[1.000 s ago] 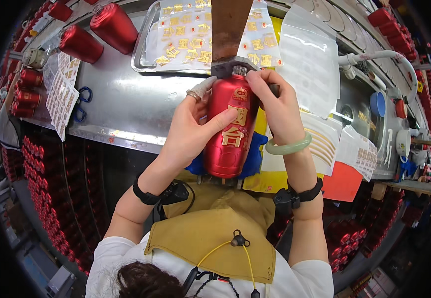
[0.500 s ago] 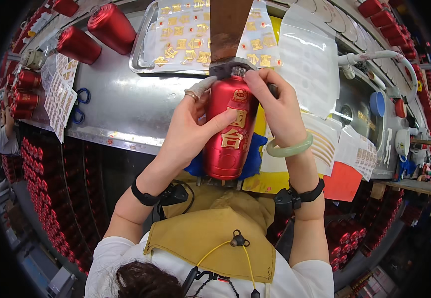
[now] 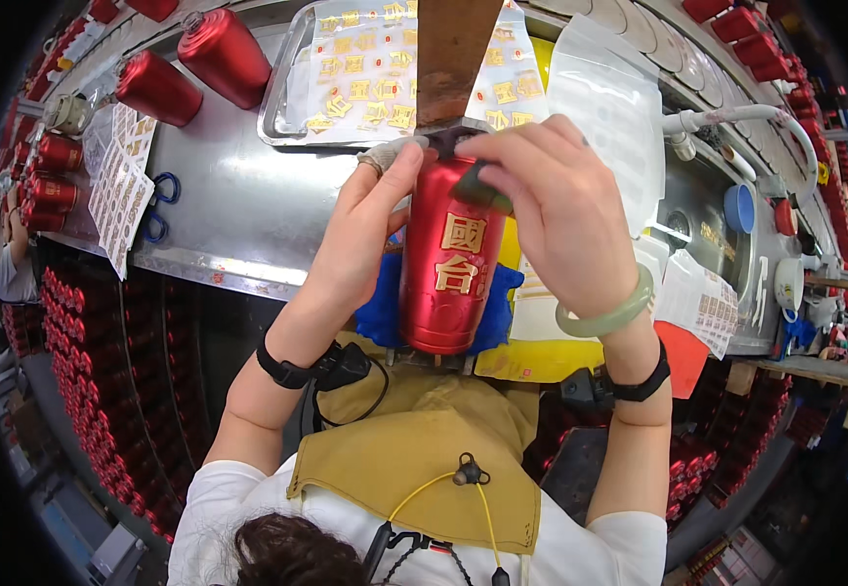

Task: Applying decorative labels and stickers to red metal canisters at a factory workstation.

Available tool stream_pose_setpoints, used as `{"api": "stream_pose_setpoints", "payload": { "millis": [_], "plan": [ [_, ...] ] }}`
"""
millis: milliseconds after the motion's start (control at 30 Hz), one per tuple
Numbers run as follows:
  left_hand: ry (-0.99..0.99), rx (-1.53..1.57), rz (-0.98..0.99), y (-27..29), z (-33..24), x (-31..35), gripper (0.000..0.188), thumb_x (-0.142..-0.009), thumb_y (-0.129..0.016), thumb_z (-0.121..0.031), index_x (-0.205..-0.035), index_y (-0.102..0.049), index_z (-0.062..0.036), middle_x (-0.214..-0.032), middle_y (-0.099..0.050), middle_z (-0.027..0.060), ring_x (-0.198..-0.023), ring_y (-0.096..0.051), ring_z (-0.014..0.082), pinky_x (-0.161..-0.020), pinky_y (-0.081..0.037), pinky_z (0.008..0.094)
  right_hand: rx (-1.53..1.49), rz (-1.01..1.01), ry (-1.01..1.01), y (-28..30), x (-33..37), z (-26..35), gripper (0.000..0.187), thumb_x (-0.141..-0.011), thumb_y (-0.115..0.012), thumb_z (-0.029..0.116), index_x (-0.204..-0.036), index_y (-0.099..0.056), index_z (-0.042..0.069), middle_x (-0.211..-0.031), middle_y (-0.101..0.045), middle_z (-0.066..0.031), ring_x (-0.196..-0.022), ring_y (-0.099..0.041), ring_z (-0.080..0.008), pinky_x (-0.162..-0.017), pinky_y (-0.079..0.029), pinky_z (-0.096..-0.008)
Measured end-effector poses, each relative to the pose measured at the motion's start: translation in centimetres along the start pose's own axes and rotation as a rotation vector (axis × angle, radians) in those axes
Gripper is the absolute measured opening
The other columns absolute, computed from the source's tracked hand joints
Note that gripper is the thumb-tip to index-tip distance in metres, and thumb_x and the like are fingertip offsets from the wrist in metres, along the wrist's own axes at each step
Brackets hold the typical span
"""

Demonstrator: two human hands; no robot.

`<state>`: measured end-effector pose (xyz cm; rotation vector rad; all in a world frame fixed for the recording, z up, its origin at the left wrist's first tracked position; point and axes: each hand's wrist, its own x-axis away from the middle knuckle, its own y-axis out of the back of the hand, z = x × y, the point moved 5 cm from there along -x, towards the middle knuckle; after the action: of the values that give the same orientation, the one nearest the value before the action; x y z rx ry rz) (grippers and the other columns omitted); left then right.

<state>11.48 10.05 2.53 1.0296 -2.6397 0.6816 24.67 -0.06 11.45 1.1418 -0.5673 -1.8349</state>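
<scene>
From where I stand, the steel counter (image 3: pixel 238 210) is the biggest thing here, with a shallow metal tray (image 3: pixel 279 125) of gold-lettered sheets (image 3: pixel 360 63) toward its far side. A brown post (image 3: pixel 455 59) crosses in front of the tray. Near its lower end, at the counter's near edge, is a red bottle (image 3: pixel 428 262) with raised gold lettering, right between the person's hands. The left hand (image 3: pixel 351 230) curves partly open along the bottle's upper left side, thumb up by the neck; how firm that grip is, I cannot tell. The right hand (image 3: pixel 575 215) bends over the bottle's top. A blue cloth (image 3: pixel 380 313) shows on both sides of the bottle. A pale green bracelet (image 3: pixel 607 314) circles the right wrist. Smallest is a dark piece (image 3: pixel 482 186), held in the right hand's closed grip at the bottle's shoulder
</scene>
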Motion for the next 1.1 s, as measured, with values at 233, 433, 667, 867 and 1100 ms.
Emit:
{"api": "stream_pose_setpoints", "payload": {
  "millis": [233, 433, 667, 867, 1100],
  "plan": [
    [-0.009, 0.008, -0.026, 0.4, 0.3, 0.7, 0.049, -0.108, -0.053, -0.037, -0.144, -0.051, -0.0056, -0.138, -0.061, 0.0069, -0.127, -0.058, 0.0181, -0.103, -0.047, 0.0379, -0.022, -0.046, -0.099, -0.4, 0.4, -0.7, 0.018, -0.084, -0.068, -0.001, -0.099, -0.073, 0.006, -0.086, -0.067, -0.0119, -0.085, -0.063, -0.0332, -0.076, -0.052, -0.0418],
    [-0.047, 0.03, 0.071, 0.1, 1.1, 1.3, 0.057, -0.104, -0.063, -0.028, -0.149, -0.044, 0.0011, -0.139, -0.058, 0.0113, -0.131, -0.054, 0.0176, -0.109, -0.044, 0.0348, -0.414, -0.24, -0.519, -0.9, 3.7, -3.6, 0.018, -0.097, -0.066, 0.01, -0.112, -0.069, 0.003, -0.084, -0.063, -0.0049, -0.077, -0.06, -0.0174, -0.071, -0.048, -0.0314],
    [-0.154, -0.11, 0.126, -0.5, 1.0, 1.7, 0.073, -0.098, -0.072, -0.015, -0.155, -0.031, 0.0028, -0.148, -0.048, 0.0156, -0.133, -0.051, 0.0208, -0.112, -0.044, 0.0359, -0.928, -0.171, -0.857, -6.2, 8.2, -2.9, 0.063, -0.089, -0.082, 0.023, -0.14, -0.053, 0.0, -0.085, -0.041, 0.0073, -0.073, -0.037, -0.0029, -0.063, -0.034, -0.019],
    [-0.14, -0.089, 0.14, -0.3, 1.1, 1.9, 0.076, -0.096, -0.075, -0.015, -0.155, -0.031, 0.0027, -0.148, -0.047, 0.0165, -0.133, -0.052, 0.0215, -0.11, -0.046, 0.0369, -0.916, -0.183, -0.861, -6.6, 8.4, -2.6, 0.065, -0.088, -0.082, 0.021, -0.142, -0.052, 0.0, -0.085, -0.04, 0.0075, -0.073, -0.037, -0.003, -0.064, -0.034, -0.0187],
    [-0.154, -0.108, 0.138, -0.3, 1.1, 1.8, 0.08, -0.093, -0.077, -0.014, -0.155, -0.03, 0.0047, -0.147, -0.047, 0.0172, -0.131, -0.054, 0.0223, -0.11, -0.047, 0.0371, -0.949, -0.179, -0.866, -6.6, 8.3, -2.7, 0.066, -0.089, -0.082, 0.021, -0.143, -0.051, 0.0, -0.086, -0.041, 0.007, -0.074, -0.037, -0.0031, -0.064, -0.034, -0.0188]
  ]
}}
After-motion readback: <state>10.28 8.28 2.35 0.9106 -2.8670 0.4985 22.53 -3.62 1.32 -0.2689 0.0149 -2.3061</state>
